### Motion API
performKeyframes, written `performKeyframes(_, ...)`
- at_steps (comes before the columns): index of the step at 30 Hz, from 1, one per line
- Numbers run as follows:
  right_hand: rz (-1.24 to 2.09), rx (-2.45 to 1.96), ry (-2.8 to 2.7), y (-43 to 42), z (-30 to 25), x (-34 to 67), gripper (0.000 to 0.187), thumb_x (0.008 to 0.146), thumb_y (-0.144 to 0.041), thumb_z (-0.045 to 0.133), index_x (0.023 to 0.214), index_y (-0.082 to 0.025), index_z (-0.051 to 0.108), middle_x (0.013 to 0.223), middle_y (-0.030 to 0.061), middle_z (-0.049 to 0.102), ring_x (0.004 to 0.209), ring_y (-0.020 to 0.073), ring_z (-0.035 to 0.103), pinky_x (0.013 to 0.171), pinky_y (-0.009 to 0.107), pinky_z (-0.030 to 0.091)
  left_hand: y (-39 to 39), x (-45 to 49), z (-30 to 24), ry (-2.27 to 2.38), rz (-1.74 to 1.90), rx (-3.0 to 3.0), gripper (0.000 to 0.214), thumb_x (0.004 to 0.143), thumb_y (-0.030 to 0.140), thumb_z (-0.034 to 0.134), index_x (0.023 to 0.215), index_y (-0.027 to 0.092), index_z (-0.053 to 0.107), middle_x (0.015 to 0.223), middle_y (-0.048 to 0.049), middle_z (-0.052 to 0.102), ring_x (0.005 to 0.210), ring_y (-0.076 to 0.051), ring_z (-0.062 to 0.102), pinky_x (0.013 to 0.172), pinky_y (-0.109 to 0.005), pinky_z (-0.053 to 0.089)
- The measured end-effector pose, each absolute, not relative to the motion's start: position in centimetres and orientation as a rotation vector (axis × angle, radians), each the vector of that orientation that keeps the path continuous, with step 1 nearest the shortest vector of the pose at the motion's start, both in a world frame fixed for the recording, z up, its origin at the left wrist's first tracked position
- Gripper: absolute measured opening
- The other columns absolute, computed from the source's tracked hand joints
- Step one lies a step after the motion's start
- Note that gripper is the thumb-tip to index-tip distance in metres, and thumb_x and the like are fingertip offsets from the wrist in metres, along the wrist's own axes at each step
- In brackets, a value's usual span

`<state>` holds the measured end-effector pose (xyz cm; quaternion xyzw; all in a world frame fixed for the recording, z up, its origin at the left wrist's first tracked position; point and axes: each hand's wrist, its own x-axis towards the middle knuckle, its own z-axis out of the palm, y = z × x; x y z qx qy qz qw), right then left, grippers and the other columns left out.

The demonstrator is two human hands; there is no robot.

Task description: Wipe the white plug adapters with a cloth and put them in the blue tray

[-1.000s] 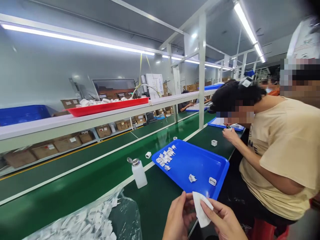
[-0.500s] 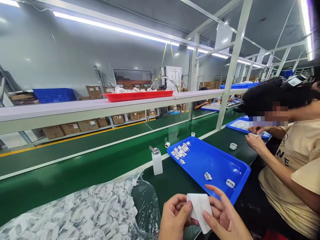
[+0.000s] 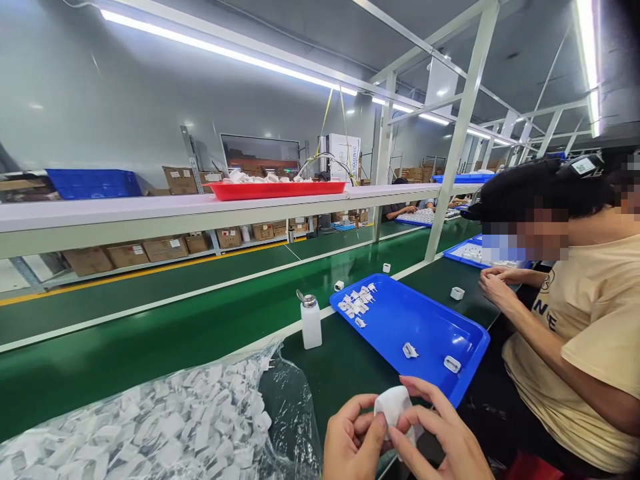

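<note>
White cloth bunched up at bottom centre, and both hands are on it! The left hand pinches it from the lower left, thumb and fingers closing in, while the right hand pinches from the right, fingertips pressed against the fold. The cloth sits right between them, held tight, and whether anything is wrapped inside it, I can't tell from here.

Just beyond, the blue tray has a small heap of white plastic pieces in its upper left corner, and two single pieces lie well apart at its lower right. Over at lower left, the clear plastic bag is packed with far more white parts, so it looks like a great deal is left compared with the few in the tray. A white pump bottle stands beside the tray on the green bench, and to the right a co-worker's hands work close together.
</note>
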<state>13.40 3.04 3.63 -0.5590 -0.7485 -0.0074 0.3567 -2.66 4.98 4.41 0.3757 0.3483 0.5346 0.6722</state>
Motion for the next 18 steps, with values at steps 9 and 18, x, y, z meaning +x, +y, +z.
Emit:
performKeyframes(9,-0.354,-1.394,-1.974,3.0,3.8,13.5,0.012,0.088,-0.030,0.065,0.078,-0.027,0.071,0.135,0.0145,0.062,0.120,0.0336,0.065,0.090,0.048,0.060,5.0,-2.9,3.1,0.842,1.130,0.927,0.063,0.066,0.069,0.082,0.094,0.013,0.081,0.074,-0.0108,0.076,0.066,-0.017,0.067,0.065,-0.025,0.055)
performKeyframes(18,0.008,-1.503,-1.768,3.0,3.7,12.8,0.023,0.092,-0.042,0.062,0.080,-0.029,0.077,0.132,0.0112,0.067,0.118,0.0304,0.068,0.093,0.042,0.060,5.2,-3.4,2.0,0.970,1.098,1.520,0.062,0.088,0.070,0.055,0.095,0.015,0.083,0.056,-0.0042,0.063,0.051,-0.011,0.042,0.050,-0.021,0.035)
